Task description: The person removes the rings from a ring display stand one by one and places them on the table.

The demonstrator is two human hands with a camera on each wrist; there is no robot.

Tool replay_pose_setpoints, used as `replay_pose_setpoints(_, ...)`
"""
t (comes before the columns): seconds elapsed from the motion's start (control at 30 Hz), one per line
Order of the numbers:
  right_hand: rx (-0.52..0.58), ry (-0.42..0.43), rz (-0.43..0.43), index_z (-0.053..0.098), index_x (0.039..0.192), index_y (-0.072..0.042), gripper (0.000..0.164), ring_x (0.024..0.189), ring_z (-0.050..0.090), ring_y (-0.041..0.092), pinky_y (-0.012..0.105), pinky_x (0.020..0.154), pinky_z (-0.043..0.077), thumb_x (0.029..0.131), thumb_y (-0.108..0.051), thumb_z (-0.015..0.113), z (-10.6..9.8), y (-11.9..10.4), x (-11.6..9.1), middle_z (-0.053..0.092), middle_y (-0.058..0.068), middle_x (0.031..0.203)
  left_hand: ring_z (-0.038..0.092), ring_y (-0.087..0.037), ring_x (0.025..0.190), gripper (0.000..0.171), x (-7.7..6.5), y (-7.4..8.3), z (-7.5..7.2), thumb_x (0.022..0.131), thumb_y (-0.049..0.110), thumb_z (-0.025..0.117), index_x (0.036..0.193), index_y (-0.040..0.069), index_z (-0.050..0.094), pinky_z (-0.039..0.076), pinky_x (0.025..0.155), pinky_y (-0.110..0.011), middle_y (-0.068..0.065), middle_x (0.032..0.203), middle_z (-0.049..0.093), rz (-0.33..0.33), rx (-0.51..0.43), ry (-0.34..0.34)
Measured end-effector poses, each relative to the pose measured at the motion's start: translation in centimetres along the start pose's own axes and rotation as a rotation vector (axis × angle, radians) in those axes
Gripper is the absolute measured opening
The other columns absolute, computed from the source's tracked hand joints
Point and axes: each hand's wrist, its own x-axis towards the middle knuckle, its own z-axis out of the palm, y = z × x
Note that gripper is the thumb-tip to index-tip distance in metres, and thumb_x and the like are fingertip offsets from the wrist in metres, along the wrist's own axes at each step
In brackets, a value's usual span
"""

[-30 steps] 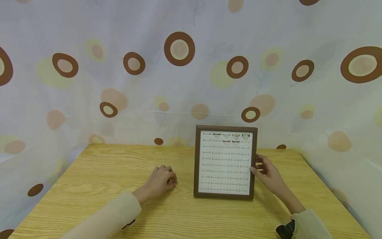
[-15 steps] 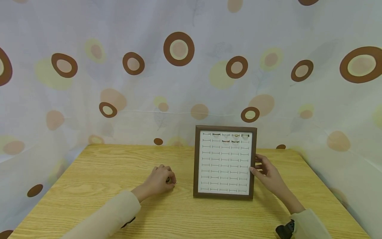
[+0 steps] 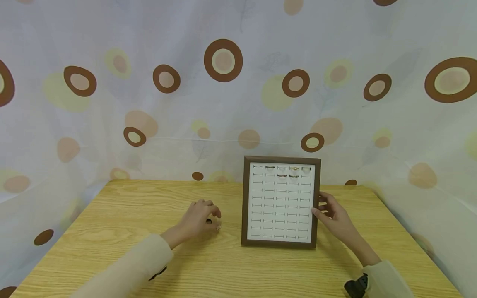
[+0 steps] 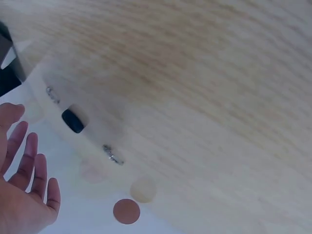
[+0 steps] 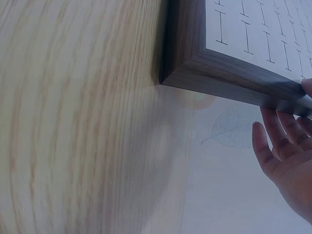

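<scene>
A brown-framed ring display board stands on the table, its white face carrying rows of slits. Several rings sit in its top two rows. My right hand grips the board's right edge, thumb on the front and fingers behind, as the right wrist view also shows with the frame. Left of the board, my left hand is low over the table, thumb and forefinger apart. By it lie a small black object and two small silvery pieces, their kind unclear.
The wooden table runs back to a patterned curtain, which also hangs on both sides. A dark strap is on the right wrist.
My left thumb and forefinger have spread apart, and the hand has lifted slightly. The right hand and the board have stayed put.
</scene>
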Motion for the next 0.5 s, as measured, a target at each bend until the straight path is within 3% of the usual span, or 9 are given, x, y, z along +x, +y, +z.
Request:
replay_pose_setpoints(0.17, -0.014, 0.002, 0.0, 0.037, 0.132, 0.003, 0.05, 0.092, 0.056, 0.005, 0.016, 0.075, 0.046, 0.089, -0.01, 0.057, -0.1, 0.1, 0.1, 0.054, 0.02, 0.116, 0.048, -0.018, 0.079, 0.017, 0.8, 0.5, -1.2, 0.077, 0.025, 0.072, 0.09, 0.017, 0.066, 0.037, 0.07, -0.038, 0.002, 0.086, 0.059, 0.034, 0.04, 0.057)
replay_pose_setpoints(0.5, -0.01, 0.005, -0.002, 0.038, 0.132, 0.003, 0.049, 0.092, 0.057, 0.008, 0.016, 0.075, 0.046, 0.089, -0.01, 0.057, 0.0, 0.1, 0.0, 0.055, 0.019, 0.116, 0.052, -0.014, 0.079, 0.018, 3.1, 1.9, -3.9, 0.076, 0.023, 0.073, 0.091, 0.018, 0.065, 0.041, 0.069, -0.03, 0.006, 0.089, 0.06, 0.155, 0.047, 0.244)
